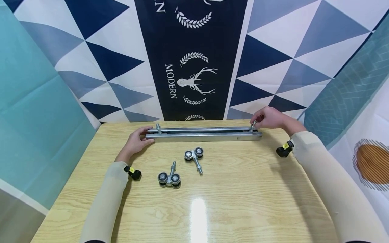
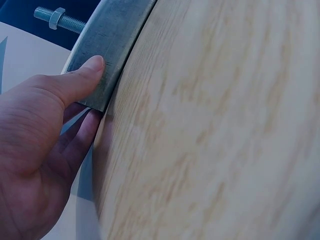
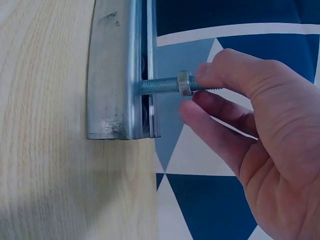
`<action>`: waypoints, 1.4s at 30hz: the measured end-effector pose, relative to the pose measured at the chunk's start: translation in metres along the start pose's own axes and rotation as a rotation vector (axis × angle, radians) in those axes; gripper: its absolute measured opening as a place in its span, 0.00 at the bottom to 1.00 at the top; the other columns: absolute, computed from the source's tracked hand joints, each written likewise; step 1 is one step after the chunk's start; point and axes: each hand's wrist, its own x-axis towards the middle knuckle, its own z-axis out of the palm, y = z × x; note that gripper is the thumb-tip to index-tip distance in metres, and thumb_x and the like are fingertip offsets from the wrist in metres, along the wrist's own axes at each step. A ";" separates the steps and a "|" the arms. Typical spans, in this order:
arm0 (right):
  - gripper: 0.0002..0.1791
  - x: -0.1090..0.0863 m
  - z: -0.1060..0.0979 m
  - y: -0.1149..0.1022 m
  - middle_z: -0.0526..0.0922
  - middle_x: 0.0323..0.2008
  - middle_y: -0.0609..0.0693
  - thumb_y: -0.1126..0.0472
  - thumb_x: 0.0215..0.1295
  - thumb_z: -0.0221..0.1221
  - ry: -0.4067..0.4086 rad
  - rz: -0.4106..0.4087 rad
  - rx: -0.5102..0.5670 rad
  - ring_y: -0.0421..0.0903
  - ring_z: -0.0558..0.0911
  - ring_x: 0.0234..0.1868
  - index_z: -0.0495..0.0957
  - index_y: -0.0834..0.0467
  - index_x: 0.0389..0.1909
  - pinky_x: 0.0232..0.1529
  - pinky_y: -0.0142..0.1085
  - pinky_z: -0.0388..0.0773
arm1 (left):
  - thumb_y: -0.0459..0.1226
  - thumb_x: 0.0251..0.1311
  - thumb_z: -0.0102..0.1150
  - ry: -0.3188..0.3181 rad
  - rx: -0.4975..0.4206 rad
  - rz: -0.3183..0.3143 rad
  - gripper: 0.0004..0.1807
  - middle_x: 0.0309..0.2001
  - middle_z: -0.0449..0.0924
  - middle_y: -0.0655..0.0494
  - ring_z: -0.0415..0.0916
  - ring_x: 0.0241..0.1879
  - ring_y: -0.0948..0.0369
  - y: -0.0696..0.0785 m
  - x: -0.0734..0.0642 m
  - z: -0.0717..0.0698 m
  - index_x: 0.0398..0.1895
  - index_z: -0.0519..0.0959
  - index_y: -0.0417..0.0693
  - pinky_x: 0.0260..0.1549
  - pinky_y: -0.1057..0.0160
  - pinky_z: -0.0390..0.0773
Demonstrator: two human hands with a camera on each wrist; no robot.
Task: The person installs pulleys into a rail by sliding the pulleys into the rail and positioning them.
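Observation:
A slotted metal track (image 1: 203,137) lies across the far side of the wooden table, its slot facing up. My left hand (image 1: 137,141) grips its left end, thumb on the near wall and fingers round the end. Close to that hand, a threaded bolt (image 2: 59,19) with a nut sticks up from the slot. At the right end, my right hand (image 3: 260,115) pinches the tip of another bolt (image 3: 160,85), just beyond its hex nut (image 3: 184,83). The part of this bolt below the slot is mostly hidden inside the track.
Two loose roller trolleys, each with wheels and a bolt, lie in front of the track: one trolley (image 1: 169,179) nearer me, the other trolley (image 1: 194,158) closer to the track. Behind the wooden table (image 1: 243,202) hangs a patterned cloth (image 1: 194,44).

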 end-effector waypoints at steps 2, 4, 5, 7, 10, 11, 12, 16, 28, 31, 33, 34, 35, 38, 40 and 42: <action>0.08 0.000 0.002 0.001 0.95 0.44 0.56 0.68 0.68 0.69 0.014 0.010 0.015 0.43 0.82 0.39 0.95 0.60 0.44 0.41 0.31 0.80 | 0.33 0.79 0.68 -0.001 0.006 0.003 0.37 0.81 0.70 0.30 0.73 0.80 0.31 0.000 0.001 0.000 0.87 0.67 0.43 0.80 0.37 0.78; 0.08 0.001 0.004 0.002 0.95 0.43 0.56 0.68 0.68 0.69 0.031 0.015 0.020 0.43 0.81 0.39 0.95 0.60 0.43 0.40 0.29 0.79 | 0.34 0.79 0.69 0.000 0.011 0.007 0.37 0.81 0.71 0.30 0.72 0.80 0.31 0.000 0.001 0.000 0.87 0.66 0.43 0.79 0.37 0.79; 0.08 0.002 0.005 0.002 0.95 0.43 0.56 0.69 0.68 0.68 0.037 0.015 0.022 0.43 0.81 0.38 0.95 0.60 0.42 0.39 0.29 0.79 | 0.34 0.79 0.68 0.001 0.014 0.009 0.37 0.80 0.71 0.30 0.72 0.80 0.31 -0.001 0.001 0.000 0.87 0.66 0.43 0.79 0.37 0.79; 0.08 0.002 0.006 0.002 0.95 0.43 0.57 0.69 0.68 0.68 0.047 0.007 0.025 0.43 0.80 0.38 0.95 0.61 0.42 0.39 0.30 0.78 | 0.34 0.79 0.68 0.003 0.012 0.008 0.37 0.80 0.72 0.30 0.73 0.80 0.32 -0.001 0.001 0.000 0.87 0.67 0.43 0.79 0.37 0.79; 0.07 0.002 0.007 0.002 0.94 0.44 0.59 0.69 0.68 0.69 0.055 -0.006 0.030 0.43 0.80 0.37 0.95 0.62 0.42 0.38 0.30 0.77 | 0.34 0.79 0.69 0.007 0.012 0.010 0.37 0.80 0.72 0.30 0.73 0.80 0.32 -0.002 0.001 0.001 0.87 0.67 0.43 0.79 0.38 0.79; 0.07 0.002 0.008 0.002 0.94 0.45 0.60 0.69 0.68 0.68 0.057 -0.009 0.032 0.43 0.80 0.37 0.95 0.63 0.42 0.38 0.30 0.77 | 0.34 0.79 0.69 0.008 0.011 0.011 0.37 0.80 0.72 0.30 0.73 0.80 0.32 -0.002 0.001 0.001 0.87 0.67 0.43 0.79 0.38 0.79; 0.07 0.002 0.008 0.002 0.94 0.45 0.60 0.69 0.69 0.69 0.058 -0.012 0.034 0.43 0.80 0.37 0.95 0.63 0.41 0.38 0.30 0.77 | 0.34 0.79 0.69 0.008 0.010 0.011 0.37 0.80 0.72 0.30 0.73 0.80 0.32 -0.002 0.001 0.001 0.87 0.67 0.43 0.79 0.37 0.79; 0.07 0.003 0.008 0.003 0.94 0.46 0.61 0.70 0.68 0.69 0.061 -0.011 0.042 0.44 0.80 0.38 0.95 0.63 0.41 0.38 0.29 0.78 | 0.34 0.79 0.69 0.007 0.013 0.015 0.37 0.80 0.73 0.30 0.74 0.79 0.32 -0.002 0.000 0.001 0.87 0.67 0.43 0.79 0.37 0.79; 0.09 0.010 0.015 -0.004 0.93 0.42 0.60 0.71 0.68 0.68 0.075 -0.044 0.068 0.41 0.80 0.36 0.94 0.66 0.43 0.38 0.28 0.79 | 0.34 0.79 0.69 0.002 0.007 0.009 0.37 0.80 0.72 0.29 0.73 0.80 0.31 0.000 0.000 0.000 0.87 0.67 0.43 0.79 0.37 0.79; 0.09 0.012 0.017 -0.008 0.92 0.42 0.59 0.71 0.69 0.67 0.073 -0.055 0.075 0.41 0.79 0.36 0.94 0.66 0.43 0.38 0.28 0.77 | 0.33 0.79 0.69 -0.003 0.000 -0.001 0.38 0.80 0.72 0.29 0.73 0.80 0.31 0.001 0.000 0.001 0.87 0.67 0.43 0.79 0.37 0.79; 0.09 0.013 0.018 -0.011 0.92 0.42 0.59 0.70 0.69 0.67 0.073 -0.061 0.081 0.42 0.78 0.36 0.94 0.66 0.43 0.37 0.28 0.78 | 0.33 0.79 0.68 -0.005 -0.002 -0.005 0.38 0.80 0.72 0.30 0.73 0.80 0.32 0.001 0.001 0.000 0.87 0.66 0.43 0.79 0.37 0.79; 0.09 0.014 0.019 -0.013 0.92 0.43 0.60 0.70 0.69 0.67 0.070 -0.061 0.086 0.42 0.78 0.36 0.94 0.66 0.43 0.37 0.28 0.78 | 0.33 0.79 0.68 -0.005 -0.002 -0.006 0.38 0.80 0.72 0.29 0.73 0.80 0.31 0.000 0.001 0.000 0.87 0.66 0.43 0.79 0.37 0.79; 0.09 0.015 0.020 -0.015 0.92 0.43 0.60 0.70 0.69 0.67 0.069 -0.059 0.091 0.43 0.78 0.36 0.94 0.66 0.44 0.38 0.28 0.78 | 0.33 0.79 0.68 -0.005 -0.003 -0.007 0.38 0.80 0.72 0.29 0.73 0.80 0.31 0.000 0.001 0.000 0.87 0.66 0.43 0.80 0.37 0.79; 0.10 0.019 0.024 -0.020 0.92 0.43 0.61 0.71 0.68 0.66 0.067 -0.060 0.106 0.45 0.79 0.37 0.94 0.67 0.44 0.37 0.29 0.78 | 0.34 0.79 0.68 -0.004 0.003 -0.001 0.38 0.80 0.72 0.29 0.72 0.80 0.31 0.000 0.001 0.000 0.87 0.66 0.43 0.80 0.37 0.78; 0.09 0.022 0.027 -0.023 0.92 0.43 0.60 0.71 0.69 0.66 0.066 -0.061 0.112 0.45 0.79 0.38 0.94 0.67 0.44 0.38 0.28 0.78 | 0.34 0.79 0.69 -0.003 -0.002 -0.002 0.38 0.80 0.72 0.29 0.72 0.80 0.31 0.000 0.001 0.000 0.87 0.66 0.43 0.80 0.37 0.78; 0.10 0.025 0.030 -0.025 0.92 0.43 0.61 0.71 0.69 0.66 0.068 -0.070 0.115 0.46 0.79 0.38 0.94 0.67 0.44 0.38 0.28 0.78 | 0.34 0.79 0.68 -0.003 0.001 0.000 0.37 0.80 0.72 0.29 0.73 0.80 0.31 0.000 0.001 0.000 0.87 0.66 0.43 0.80 0.37 0.78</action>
